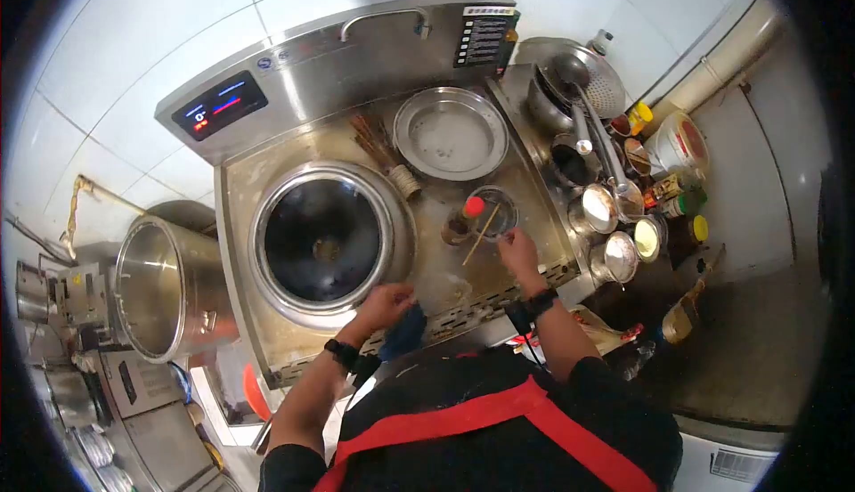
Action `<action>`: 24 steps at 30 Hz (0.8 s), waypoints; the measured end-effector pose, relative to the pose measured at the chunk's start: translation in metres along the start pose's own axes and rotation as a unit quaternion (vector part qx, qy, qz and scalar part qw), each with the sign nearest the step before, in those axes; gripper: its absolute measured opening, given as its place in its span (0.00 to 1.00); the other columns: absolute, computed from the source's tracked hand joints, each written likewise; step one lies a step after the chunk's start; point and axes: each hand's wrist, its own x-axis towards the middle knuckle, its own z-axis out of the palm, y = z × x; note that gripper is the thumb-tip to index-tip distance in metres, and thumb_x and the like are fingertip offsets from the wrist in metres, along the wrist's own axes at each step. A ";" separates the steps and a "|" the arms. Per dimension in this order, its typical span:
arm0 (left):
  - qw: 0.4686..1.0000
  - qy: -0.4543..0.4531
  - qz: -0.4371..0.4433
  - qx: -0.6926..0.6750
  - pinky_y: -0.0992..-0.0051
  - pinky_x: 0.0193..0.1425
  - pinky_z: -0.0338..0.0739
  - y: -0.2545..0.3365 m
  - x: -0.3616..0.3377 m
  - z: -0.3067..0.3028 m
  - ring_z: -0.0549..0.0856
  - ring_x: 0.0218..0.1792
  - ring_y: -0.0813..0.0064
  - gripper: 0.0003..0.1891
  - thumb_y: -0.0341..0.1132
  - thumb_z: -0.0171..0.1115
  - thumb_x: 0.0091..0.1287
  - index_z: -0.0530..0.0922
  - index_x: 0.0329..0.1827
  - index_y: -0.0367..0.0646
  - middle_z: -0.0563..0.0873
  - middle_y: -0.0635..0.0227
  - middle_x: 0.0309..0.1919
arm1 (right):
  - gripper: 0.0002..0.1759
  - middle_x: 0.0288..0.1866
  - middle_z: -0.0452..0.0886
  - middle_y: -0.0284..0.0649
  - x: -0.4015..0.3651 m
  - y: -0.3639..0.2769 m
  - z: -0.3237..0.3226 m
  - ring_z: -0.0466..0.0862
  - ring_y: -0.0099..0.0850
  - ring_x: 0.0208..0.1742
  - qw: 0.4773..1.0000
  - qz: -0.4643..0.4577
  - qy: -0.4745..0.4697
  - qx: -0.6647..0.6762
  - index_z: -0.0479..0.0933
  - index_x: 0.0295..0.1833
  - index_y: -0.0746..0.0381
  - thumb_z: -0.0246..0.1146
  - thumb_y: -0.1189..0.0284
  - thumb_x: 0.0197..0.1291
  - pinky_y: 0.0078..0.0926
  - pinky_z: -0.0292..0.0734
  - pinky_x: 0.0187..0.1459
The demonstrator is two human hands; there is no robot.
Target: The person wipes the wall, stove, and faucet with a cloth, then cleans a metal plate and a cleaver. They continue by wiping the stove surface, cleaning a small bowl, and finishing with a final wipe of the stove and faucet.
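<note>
My left hand has its fingers curled near the right front rim of the round wok burner, above a dark blue cloth; whether it grips the cloth is unclear. My right hand is at the near edge of a small clear bowl, fingers bent together; what they hold, if anything, is too small to make out. A wooden stick leans by the bowl. Beside it stands a bottle with a red cap. Behind these sits a wide metal basin of cloudy liquid.
A bamboo brush lies beside the basin. A faucet spans the back panel. At the right are a strainer, ladles, seasoning bowls and a white bucket. A tall metal pot stands at the left.
</note>
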 end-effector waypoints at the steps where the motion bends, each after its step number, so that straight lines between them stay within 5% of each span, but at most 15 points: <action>1: 1.000 -0.003 0.003 0.001 0.64 0.48 0.81 0.008 0.011 -0.003 0.87 0.44 0.59 0.19 0.42 0.64 0.63 0.82 0.52 0.40 0.87 0.53 0.42 | 0.21 0.35 0.82 0.47 0.012 0.022 0.016 0.83 0.39 0.30 0.989 -0.048 0.096 -0.101 0.75 0.47 0.70 0.64 0.62 0.61 0.33 0.78 0.32; 3: 0.999 -0.001 -0.041 -0.007 0.63 0.49 0.80 0.033 0.039 -0.006 0.87 0.44 0.56 0.20 0.44 0.63 0.63 0.82 0.50 0.38 0.87 0.51 0.40 | 0.24 0.37 0.82 0.50 0.042 0.059 0.044 0.83 0.41 0.30 0.955 -0.101 0.195 -0.200 0.73 0.51 0.72 0.64 0.61 0.61 0.34 0.79 0.29; 6: 0.998 -0.028 0.001 0.048 0.57 0.47 0.78 0.047 0.087 0.020 0.85 0.42 0.51 0.23 0.50 0.59 0.64 0.82 0.46 0.36 0.86 0.48 0.39 | 0.22 0.41 0.83 0.54 0.058 0.038 0.041 0.85 0.47 0.44 0.968 0.192 0.055 0.148 0.75 0.50 0.72 0.61 0.64 0.59 0.41 0.80 0.38; 7: 0.996 -0.054 -0.017 0.076 0.55 0.46 0.77 0.051 0.101 0.030 0.85 0.42 0.49 0.24 0.52 0.58 0.65 0.82 0.46 0.36 0.86 0.47 0.38 | 0.21 0.41 0.82 0.53 0.043 0.006 0.019 0.85 0.44 0.43 0.926 0.283 -0.022 0.250 0.75 0.50 0.72 0.61 0.65 0.59 0.40 0.80 0.32; 9: 0.991 -0.051 -0.115 -0.039 0.54 0.44 0.76 0.069 0.116 0.041 0.84 0.39 0.47 0.24 0.52 0.56 0.66 0.82 0.43 0.36 0.85 0.46 0.36 | 0.22 0.41 0.83 0.47 0.049 0.027 0.023 0.85 0.37 0.32 0.893 0.317 -0.119 0.296 0.72 0.54 0.68 0.64 0.64 0.60 0.34 0.77 0.23; 10: 0.994 -0.021 -0.096 -0.041 0.55 0.43 0.76 0.059 0.127 0.058 0.85 0.38 0.49 0.24 0.53 0.56 0.67 0.82 0.41 0.35 0.85 0.48 0.34 | 0.17 0.40 0.83 0.46 0.045 0.066 0.032 0.85 0.35 0.32 0.961 0.133 -0.145 0.195 0.74 0.51 0.65 0.62 0.67 0.60 0.32 0.77 0.25; 12: 0.995 0.018 -0.086 -0.047 0.56 0.43 0.77 0.049 0.133 0.076 0.85 0.36 0.51 0.25 0.53 0.55 0.67 0.83 0.39 0.35 0.86 0.49 0.31 | 0.11 0.40 0.84 0.45 0.023 0.079 0.041 0.85 0.34 0.33 0.939 0.101 -0.120 0.307 0.75 0.48 0.63 0.59 0.71 0.61 0.31 0.79 0.29; 13: 0.984 -0.015 -0.111 -0.140 0.58 0.42 0.77 0.054 0.129 0.075 0.86 0.35 0.56 0.26 0.53 0.54 0.68 0.82 0.38 0.34 0.85 0.51 0.29 | 0.10 0.40 0.83 0.45 0.006 0.059 0.033 0.85 0.35 0.34 0.824 0.258 -0.070 0.499 0.76 0.47 0.64 0.58 0.72 0.62 0.31 0.80 0.32; 14: 0.962 -0.050 -0.132 -0.232 0.59 0.41 0.78 0.056 0.124 0.076 0.87 0.34 0.60 0.27 0.54 0.54 0.68 0.82 0.37 0.32 0.85 0.53 0.28 | 0.10 0.40 0.83 0.45 -0.007 0.051 0.027 0.85 0.35 0.34 0.827 0.256 -0.081 0.495 0.76 0.47 0.64 0.58 0.72 0.62 0.31 0.80 0.32; 18: 0.977 -0.081 -0.106 -0.166 0.62 0.37 0.80 0.016 0.114 0.108 0.86 0.32 0.67 0.25 0.51 0.54 0.69 0.80 0.37 0.31 0.83 0.57 0.25 | 0.14 0.42 0.82 0.45 -0.063 0.032 0.012 0.86 0.36 0.35 0.822 0.267 -0.103 0.493 0.72 0.52 0.66 0.54 0.74 0.63 0.33 0.82 0.34; 20: 0.890 -0.126 -0.174 -0.401 0.66 0.34 0.82 0.010 0.095 0.104 0.85 0.30 0.66 0.21 0.46 0.54 0.71 0.78 0.41 0.31 0.84 0.57 0.29 | 0.14 0.43 0.82 0.45 -0.081 0.023 0.004 0.86 0.37 0.35 0.810 0.285 -0.092 0.504 0.71 0.53 0.67 0.54 0.74 0.63 0.32 0.82 0.34; 24: 0.845 -0.186 -0.142 -0.481 0.68 0.33 0.83 0.042 0.044 0.054 0.85 0.29 0.64 0.16 0.41 0.53 0.72 0.76 0.45 0.33 0.84 0.58 0.34 | 0.13 0.43 0.82 0.45 -0.109 -0.024 -0.014 0.86 0.37 0.36 0.814 0.301 -0.199 0.456 0.73 0.51 0.68 0.53 0.74 0.63 0.31 0.83 0.35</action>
